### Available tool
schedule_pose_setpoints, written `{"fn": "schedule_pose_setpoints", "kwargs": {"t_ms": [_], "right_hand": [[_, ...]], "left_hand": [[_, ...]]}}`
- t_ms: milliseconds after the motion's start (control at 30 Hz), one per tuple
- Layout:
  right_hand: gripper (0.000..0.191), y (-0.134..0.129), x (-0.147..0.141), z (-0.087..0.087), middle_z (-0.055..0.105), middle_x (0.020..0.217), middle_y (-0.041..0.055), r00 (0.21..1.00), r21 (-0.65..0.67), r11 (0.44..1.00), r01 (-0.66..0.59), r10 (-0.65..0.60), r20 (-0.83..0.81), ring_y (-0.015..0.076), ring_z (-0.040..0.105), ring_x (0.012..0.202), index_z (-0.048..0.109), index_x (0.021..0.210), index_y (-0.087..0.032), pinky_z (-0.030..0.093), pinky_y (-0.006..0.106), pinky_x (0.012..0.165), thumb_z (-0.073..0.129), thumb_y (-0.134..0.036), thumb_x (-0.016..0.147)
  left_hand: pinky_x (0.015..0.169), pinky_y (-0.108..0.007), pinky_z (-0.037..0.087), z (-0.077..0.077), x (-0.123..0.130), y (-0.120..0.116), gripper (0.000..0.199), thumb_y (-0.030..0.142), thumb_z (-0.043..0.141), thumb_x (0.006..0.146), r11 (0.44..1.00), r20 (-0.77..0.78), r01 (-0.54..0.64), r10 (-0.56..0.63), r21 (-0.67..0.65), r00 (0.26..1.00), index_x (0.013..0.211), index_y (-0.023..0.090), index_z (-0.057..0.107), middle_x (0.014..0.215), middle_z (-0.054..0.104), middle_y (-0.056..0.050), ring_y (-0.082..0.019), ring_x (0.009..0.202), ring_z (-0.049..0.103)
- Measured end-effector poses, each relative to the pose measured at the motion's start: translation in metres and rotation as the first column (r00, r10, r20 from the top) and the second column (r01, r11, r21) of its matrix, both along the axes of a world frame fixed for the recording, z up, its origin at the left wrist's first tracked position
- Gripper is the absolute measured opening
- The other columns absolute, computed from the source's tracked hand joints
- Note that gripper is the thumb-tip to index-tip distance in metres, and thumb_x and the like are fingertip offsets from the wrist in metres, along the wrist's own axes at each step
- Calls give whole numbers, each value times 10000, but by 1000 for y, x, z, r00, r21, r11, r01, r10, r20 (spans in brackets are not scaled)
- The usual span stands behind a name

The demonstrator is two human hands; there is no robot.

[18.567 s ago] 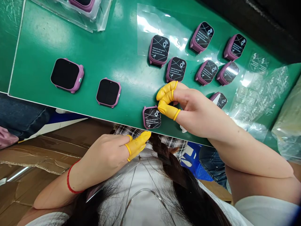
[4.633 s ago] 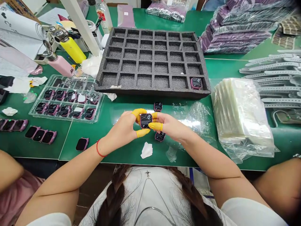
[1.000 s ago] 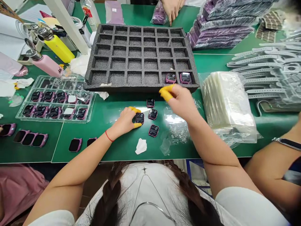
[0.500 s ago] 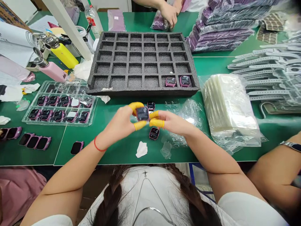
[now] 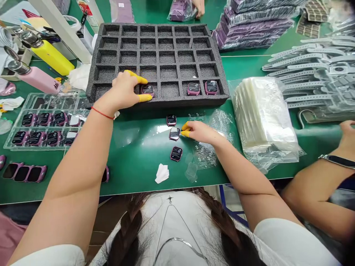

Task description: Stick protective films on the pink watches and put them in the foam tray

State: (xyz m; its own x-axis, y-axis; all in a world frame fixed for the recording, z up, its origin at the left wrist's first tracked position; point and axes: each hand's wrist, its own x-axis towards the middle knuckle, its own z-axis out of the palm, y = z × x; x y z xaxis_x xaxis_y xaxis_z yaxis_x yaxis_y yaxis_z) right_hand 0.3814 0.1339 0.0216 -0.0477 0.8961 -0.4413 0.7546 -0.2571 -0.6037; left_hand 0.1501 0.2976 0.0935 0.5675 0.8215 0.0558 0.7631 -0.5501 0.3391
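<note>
My left hand [image 5: 129,87], with yellow finger covers, grips a purple watch case [image 5: 147,90] in a front-row compartment of the black foam tray [image 5: 155,102]. Two more purple watches, one [image 5: 193,88] beside another [image 5: 211,87], lie in the tray's front right compartments. On the green table, my right hand [image 5: 198,132] has its yellow-covered thumb and finger close together at the right edge of a watch [image 5: 174,133]; whether they pinch anything is too small to tell. One watch [image 5: 171,119] lies behind that one and another [image 5: 176,153] in front.
A clear plastic tray [image 5: 44,147] of watches lies at left. Bagged clear sleeves [image 5: 266,122] and grey straps [image 5: 307,74] are at right, purple packets [image 5: 249,29] behind. A white scrap [image 5: 162,173] lies near the front edge. A person's arm [image 5: 313,184] rests at far right.
My left hand has carried a watch from the middle of the table up into the foam tray. My right hand has parted from it and stays low by the watches. The view has shifted slightly.
</note>
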Motion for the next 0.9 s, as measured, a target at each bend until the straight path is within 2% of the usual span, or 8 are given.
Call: {"fn": "schedule_pose_setpoints", "kwargs": {"t_ms": [100, 167, 233, 333, 433, 567, 733, 900], "right_hand": [[207, 2, -1, -5, 720, 983, 82, 1000, 11, 1000, -2, 2, 7, 184, 645, 813, 638, 998, -169, 448, 282, 688, 616, -291, 831], [226, 3, -1, -6, 715, 994, 78, 1000, 16, 1000, -12, 12, 7, 180, 637, 813, 630, 1003, -173, 439, 277, 686, 627, -310, 824], [218, 2, 0, -6, 710, 989, 71, 1000, 19, 999, -26, 26, 13, 174, 626, 802, 624, 987, -177, 426, 271, 673, 637, -305, 811], [202, 0, -1, -4, 700, 941, 58, 998, 13, 998, -60, 60, 35, 167, 602, 770, 613, 947, -181, 396, 262, 643, 660, -283, 779], [165, -3, -4, 0, 677, 854, 53, 992, 6, 995, -102, 101, 70, 168, 562, 726, 590, 841, -183, 341, 265, 603, 681, -280, 743], [166, -5, -8, 0, 645, 801, 47, 991, 8, 994, -105, 104, 81, 161, 517, 688, 538, 752, -191, 299, 266, 579, 672, -286, 730], [162, -4, -13, -5, 624, 788, 39, 1000, 22, 1000, -22, 22, 22, 157, 507, 680, 518, 730, -195, 304, 266, 594, 660, -274, 728], [172, -6, -17, -10, 547, 669, -14, 982, 4, 998, 66, -64, -177, 117, 449, 609, 496, 683, -194, 300, 246, 560, 666, -220, 700]], "left_hand": [[1083, -520, 258, 1, -4, -28, 537, 420, 674, 812, 989, 46, 44, -51, 144, 998, 1286, 191, 570, 1324, 482, -104, -341, 1265, 359], [1073, -495, 285, -11, 3, -56, 416, 392, 584, 893, 955, 70, 234, -250, 182, 966, 1255, 188, 569, 1291, 513, -92, -292, 1233, 398], [1009, -459, 359, -33, 13, -83, 390, 394, 600, 880, 893, 4, 441, -444, 89, 896, 1218, 200, 585, 1207, 566, -94, -280, 1149, 467], [1009, -500, 352, -70, 25, -106, 522, 374, 645, 840, 881, -86, 472, -468, 34, 879, 1294, 143, 535, 1232, 526, -174, -345, 1196, 428], [1042, -540, 301, -90, 29, -108, 480, 343, 605, 861, 892, -84, 448, -443, 55, 893, 1283, 123, 547, 1263, 487, -205, -371, 1230, 380], [1030, -514, 319, -93, 30, -101, 447, 372, 614, 844, 885, -75, 463, -458, 54, 886, 1218, 129, 589, 1225, 504, -191, -355, 1195, 401], [1001, -482, 348, -94, 34, -102, 471, 420, 643, 821, 894, -62, 444, -440, 63, 896, 1190, 131, 606, 1207, 530, -174, -343, 1162, 430], [1003, -476, 342, -83, 34, -112, 449, 397, 614, 853, 916, -38, 389, -387, 98, 921, 1200, 112, 591, 1184, 578, -174, -328, 1129, 468]]}}
